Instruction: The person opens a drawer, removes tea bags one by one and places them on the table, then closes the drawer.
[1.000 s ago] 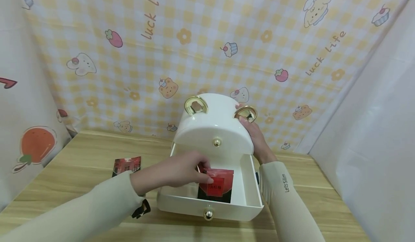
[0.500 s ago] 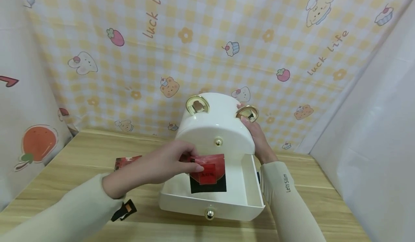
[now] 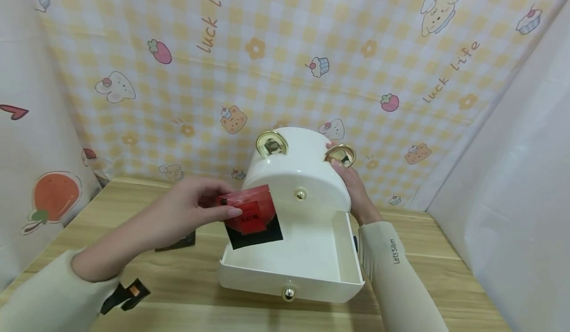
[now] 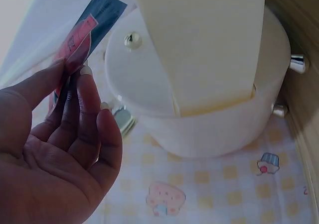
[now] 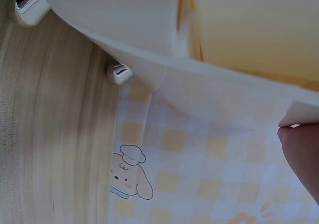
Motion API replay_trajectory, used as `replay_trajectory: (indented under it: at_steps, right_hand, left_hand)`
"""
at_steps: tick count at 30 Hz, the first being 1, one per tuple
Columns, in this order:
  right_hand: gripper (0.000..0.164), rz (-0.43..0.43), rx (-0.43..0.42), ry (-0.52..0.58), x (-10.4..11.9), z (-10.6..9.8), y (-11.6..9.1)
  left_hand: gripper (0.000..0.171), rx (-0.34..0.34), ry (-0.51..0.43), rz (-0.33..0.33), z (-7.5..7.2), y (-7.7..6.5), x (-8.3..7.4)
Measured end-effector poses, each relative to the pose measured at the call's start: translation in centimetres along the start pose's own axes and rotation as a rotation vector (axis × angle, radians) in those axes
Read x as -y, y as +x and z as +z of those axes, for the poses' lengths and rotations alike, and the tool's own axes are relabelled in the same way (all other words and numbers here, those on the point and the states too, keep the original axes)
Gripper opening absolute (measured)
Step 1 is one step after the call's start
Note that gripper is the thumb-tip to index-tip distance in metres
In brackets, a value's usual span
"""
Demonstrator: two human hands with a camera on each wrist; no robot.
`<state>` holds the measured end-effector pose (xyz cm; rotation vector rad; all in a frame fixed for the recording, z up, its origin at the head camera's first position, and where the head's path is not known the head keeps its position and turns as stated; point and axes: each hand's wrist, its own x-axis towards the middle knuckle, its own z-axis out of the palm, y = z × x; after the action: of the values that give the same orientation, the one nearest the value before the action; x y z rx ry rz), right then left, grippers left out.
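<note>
My left hand (image 3: pixel 191 208) pinches a flat red and black sachet (image 3: pixel 262 235) by its upper left part, thumb in front. It hangs tilted over the left side of the pulled-out drawer (image 3: pixel 307 253). The left wrist view shows the sachet (image 4: pixel 102 20) between thumb and fingertips. The drawer belongs to a white, round-topped storage box (image 3: pixel 296 149) with gold ear-like rings and ball knobs. My right hand (image 3: pixel 354 188) holds the box's upper right side, its thumb by the right ring; the other fingers are mostly hidden behind. In the right wrist view only part of this hand (image 5: pixel 304 159) shows.
Another dark sachet (image 3: pixel 180 241) lies on the wooden table (image 3: pixel 178 282), partly hidden under my left forearm. A yellow checked cloth (image 3: pixel 285 40) hangs close behind the box. White cloth sides (image 3: pixel 512 173) stand to the left and right. The open drawer sticks out toward me.
My left hand has lifted the sachet up from inside the drawer and carried it left, and it now tilts. The right hand stays on the box.
</note>
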<state>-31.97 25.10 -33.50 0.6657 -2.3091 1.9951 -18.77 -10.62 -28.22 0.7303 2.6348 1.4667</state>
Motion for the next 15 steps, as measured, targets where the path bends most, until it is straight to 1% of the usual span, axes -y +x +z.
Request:
replay_trajectory:
  at_steps: [3, 5, 7, 9, 11, 13, 14, 15]
  right_hand:
    - [0.051, 0.001, -0.002, 0.0, -0.1, 0.0, 0.0]
    - [0.052, -0.001, -0.004, 0.003, -0.1, 0.0, 0.0]
    - [0.052, -0.003, -0.009, 0.008, -0.2, 0.0, 0.1]
    - [0.051, -0.001, -0.008, 0.012, -0.1, 0.0, 0.1]
    - [0.051, 0.005, -0.012, 0.016, -0.1, 0.0, 0.1]
    - [0.051, 0.008, -0.007, 0.016, -0.1, 0.0, 0.1]
    - [0.051, 0.007, -0.008, 0.012, -0.1, 0.0, 0.0]
    - [0.051, 0.008, -0.007, 0.012, -0.1, 0.0, 0.0]
  left_hand:
    - [0.025, -0.011, -0.04, -0.067, -1.0, -1.0, 0.7]
    - [0.026, -0.03, -0.057, -0.108, -1.6, -1.7, 1.3]
    - [0.025, -0.045, -0.08, -0.113, -2.2, -2.4, 2.0]
    - [0.025, -0.072, -0.066, -0.122, -2.8, -2.9, 2.7]
    - [0.024, -0.104, -0.022, -0.129, -3.5, -3.5, 3.4]
    - [0.025, -0.118, 0.008, -0.14, -4.1, -3.9, 4.2]
    - [0.026, -0.129, 0.035, -0.155, -4.5, -4.2, 4.7]
    - [0.028, -0.132, 0.042, -0.166, -4.8, -4.3, 5.2]
